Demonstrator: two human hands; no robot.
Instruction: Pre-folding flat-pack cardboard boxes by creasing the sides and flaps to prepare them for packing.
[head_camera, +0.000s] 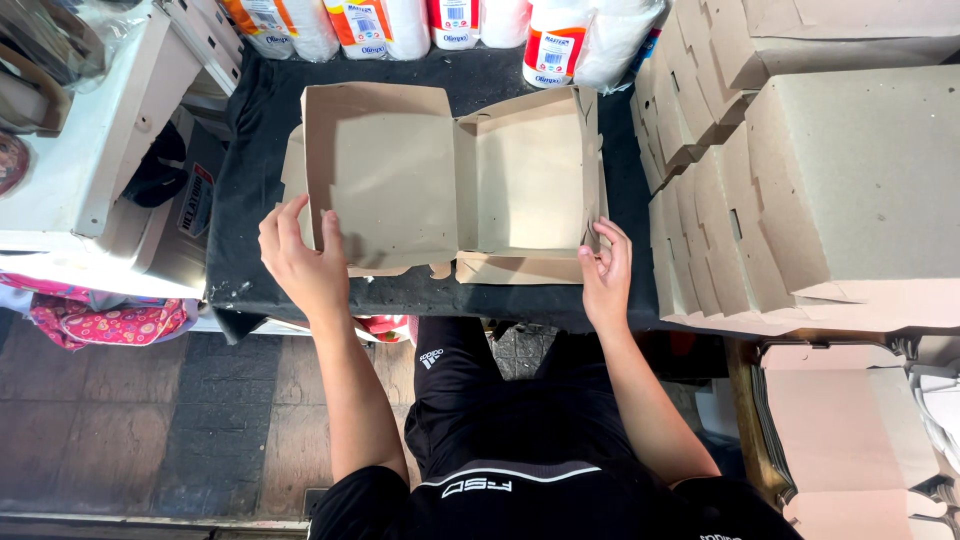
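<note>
An open brown cardboard clamshell box (450, 180) lies on a black-covered table (250, 230), its two halves side by side. My left hand (300, 262) grips the near left corner of the left half, thumb inside the wall. My right hand (605, 270) pinches the near right corner wall of the right half. A loose flap sticks out along the box's near edge between my hands.
Stacks of folded cardboard boxes (800, 180) fill the right side. Wrapped paper rolls (560, 40) stand along the table's far edge. A white counter (90, 130) sits at the left, with patterned pink fabric (110, 322) below it. Flat box blanks (850, 430) lie at lower right.
</note>
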